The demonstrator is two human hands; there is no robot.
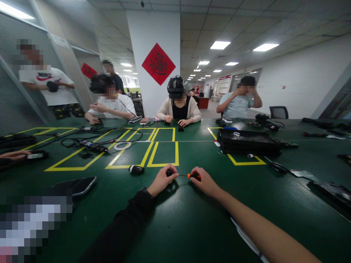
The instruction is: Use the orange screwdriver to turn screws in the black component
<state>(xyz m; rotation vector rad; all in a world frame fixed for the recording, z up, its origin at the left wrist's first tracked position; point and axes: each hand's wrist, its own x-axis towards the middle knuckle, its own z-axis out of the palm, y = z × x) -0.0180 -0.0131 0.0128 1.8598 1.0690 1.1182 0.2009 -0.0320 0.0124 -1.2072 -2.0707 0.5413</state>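
In the middle of the green table, my left hand (pixel 163 179) is closed around a small black rounded part (pixel 169 172). My right hand (pixel 205 181) grips a screwdriver (pixel 195 176) by its black and orange handle. The thin shaft points left and its tip reaches the black part; whether it sits in a screw is too small to tell. A black cylindrical piece with a white band (pixel 136 170) lies to the left of my left hand.
Yellow tape rectangles (pixel 164 165) mark the green table (pixel 175 226). Cables (pixel 93 146) and a white ring coil (pixel 122 146) lie left. A black case (pixel 246 142) and a dark device with a cable (pixel 279 168) lie right. Several people sit or stand beyond.
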